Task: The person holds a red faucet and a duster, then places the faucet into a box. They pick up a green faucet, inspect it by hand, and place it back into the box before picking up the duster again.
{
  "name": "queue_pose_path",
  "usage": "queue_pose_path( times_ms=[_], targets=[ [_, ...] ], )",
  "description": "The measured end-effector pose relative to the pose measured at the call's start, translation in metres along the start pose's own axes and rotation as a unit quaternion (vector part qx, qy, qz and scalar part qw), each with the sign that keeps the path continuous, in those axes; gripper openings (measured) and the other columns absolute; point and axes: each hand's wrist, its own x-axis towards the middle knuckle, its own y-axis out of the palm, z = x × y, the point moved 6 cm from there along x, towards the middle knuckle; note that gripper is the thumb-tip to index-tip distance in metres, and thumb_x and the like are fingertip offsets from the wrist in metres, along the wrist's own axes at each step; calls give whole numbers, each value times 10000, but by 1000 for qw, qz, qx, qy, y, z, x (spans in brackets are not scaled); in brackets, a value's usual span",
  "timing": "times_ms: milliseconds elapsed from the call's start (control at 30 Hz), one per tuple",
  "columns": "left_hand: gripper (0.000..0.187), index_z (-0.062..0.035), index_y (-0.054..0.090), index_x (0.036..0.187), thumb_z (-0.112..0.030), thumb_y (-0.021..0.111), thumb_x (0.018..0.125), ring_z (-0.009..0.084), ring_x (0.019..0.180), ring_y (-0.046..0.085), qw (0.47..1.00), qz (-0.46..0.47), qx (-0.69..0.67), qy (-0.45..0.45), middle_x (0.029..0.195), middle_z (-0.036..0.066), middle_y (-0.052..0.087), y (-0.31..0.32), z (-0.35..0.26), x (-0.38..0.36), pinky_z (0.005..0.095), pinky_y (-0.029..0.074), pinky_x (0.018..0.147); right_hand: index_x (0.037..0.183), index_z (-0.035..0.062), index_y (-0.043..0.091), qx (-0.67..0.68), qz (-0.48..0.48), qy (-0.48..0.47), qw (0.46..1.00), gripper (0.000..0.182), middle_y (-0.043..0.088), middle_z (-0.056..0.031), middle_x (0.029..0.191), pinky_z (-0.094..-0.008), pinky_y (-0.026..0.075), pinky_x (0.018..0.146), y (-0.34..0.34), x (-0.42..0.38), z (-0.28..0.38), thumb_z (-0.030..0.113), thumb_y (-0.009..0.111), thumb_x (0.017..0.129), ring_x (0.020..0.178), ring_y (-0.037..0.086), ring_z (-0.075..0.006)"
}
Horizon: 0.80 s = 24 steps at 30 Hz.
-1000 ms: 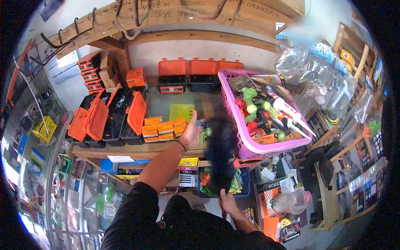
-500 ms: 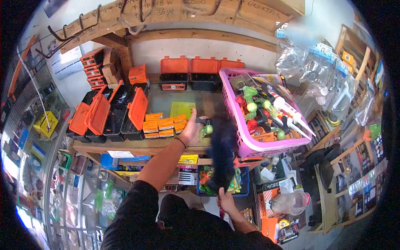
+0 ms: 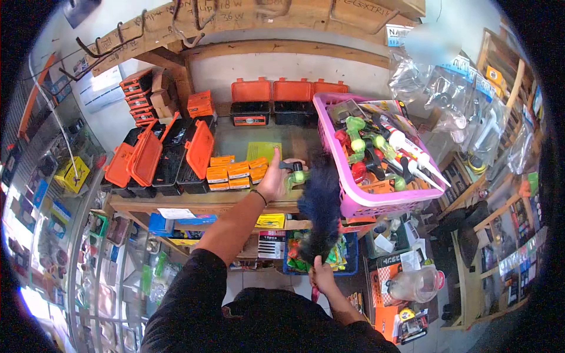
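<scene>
Toward the left of the wooden bench (image 3: 229,205) stand black boxes with orange lids (image 3: 199,148) flipped up, and just beside them sit small orange packets (image 3: 238,170). Next along, the person's left arm stretches forward from a black sleeve (image 3: 188,291), a dark band around the wrist. The left hand (image 3: 273,181) is raised at the bench's front edge, thumb pointing up, fingers bent to the right around a green item (image 3: 297,177) with a dark upper part. Its shape is partly lost in the grasp, so I cannot tell what it is.

To the right, a shaggy duster (image 3: 323,203) stands nearly upright between that hand and the basket, dark blue along its middle and blacker toward the bottom. Its top is blurred; whether it touches the bench or the basket is unclear. It covers part of a blue crate (image 3: 354,259) underneath. Low in front of the body, the right hand (image 3: 322,279) is closed around the duster's lower end, with a bit of pink showing below the fist.

Farther right, a pink basket (image 3: 382,207) brims with jumbled goods, many overlapping.
</scene>
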Motion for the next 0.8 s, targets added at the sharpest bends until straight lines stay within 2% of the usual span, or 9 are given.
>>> queue_pose_path(
  times_ms=[100, 233, 300, 400, 433, 533, 600, 700, 800],
  targets=[
    [743, -9, 501, 991, -659, 226, 759, 218, 825, 513, 995, 60, -63, -51, 933, 124, 548, -15, 7, 14, 341, 438, 732, 474, 58, 418, -194, -15, -105, 975, 614, 375, -32, 375, -256, 308, 321, -1, 17, -21, 571, 329, 800, 303, 386, -141],
    [757, 13, 491, 1025, -658, 282, 744, 253, 825, 543, 1000, -14, -7, 6, 921, 143, 560, 0, 0, 1, 357, 444, 757, 506, 53, 434, 35, 8, 9, 999, 587, 396, -25, 408, -246, 315, 338, -2, -3, 7, 550, 346, 807, 338, 408, -127],
    [753, 5, 494, 1030, -662, 309, 733, 249, 820, 544, 1000, -9, -3, 8, 944, 131, 559, -12, 3, 5, 381, 439, 762, 525, 52, 441, 0, 36, 12, 999, 572, 404, -22, 415, -249, 310, 329, -2, -5, -2, 545, 361, 805, 332, 403, -125],
    [717, -23, 497, 1040, -649, 310, 744, 247, 874, 534, 992, 37, -109, -51, 970, 105, 553, 2, 3, -5, 409, 418, 795, 534, 63, 431, -126, -30, -113, 985, 535, 393, -18, 417, -259, 296, 316, -20, 2, 2, 514, 373, 817, 314, 373, -124],
    [727, -21, 489, 1064, -648, 314, 742, 262, 933, 517, 995, -45, -88, -22, 997, 116, 548, -4, 6, 3, 418, 392, 838, 534, 63, 431, -125, -32, -112, 985, 535, 393, -18, 417, -259, 296, 316, -20, -2, 7, 514, 373, 817, 314, 373, -124],
    [722, -37, 448, 1130, -637, 308, 753, 271, 972, 500, 997, 44, -56, -25, 1050, 116, 534, -8, 5, 6, 416, 362, 874, 514, 87, 389, -81, -18, -37, 996, 505, 380, -4, 427, -250, 287, 331, -16, -2, -2, 476, 370, 835, 338, 366, -106],
    [687, -49, 435, 1129, -619, 291, 772, 255, 963, 505, 989, -8, -127, -78, 1027, 110, 543, -18, 13, 8, 389, 369, 873, 513, 84, 388, -111, -12, -55, 992, 507, 382, -8, 424, -253, 287, 325, -17, -1, -3, 472, 365, 838, 330, 369, -112],
    [690, -53, 435, 1121, -628, 295, 765, 254, 941, 512, 995, -32, -95, -29, 1011, 116, 544, 9, 0, -5, 376, 383, 857, 515, 71, 400, -92, -24, -84, 992, 516, 390, -17, 420, -252, 299, 322, -14, 0, 3, 474, 371, 835, 324, 377, -119],
    [691, -43, 445, 1091, -633, 302, 761, 220, 867, 516, 995, -25, -85, -39, 981, 84, 532, 9, 0, -6, 355, 409, 779, 554, 64, 428, -88, 9, -21, 996, 503, 404, -14, 437, -238, 298, 331, -3, -7, 2, 484, 383, 828, 337, 379, -112]
  ],
)
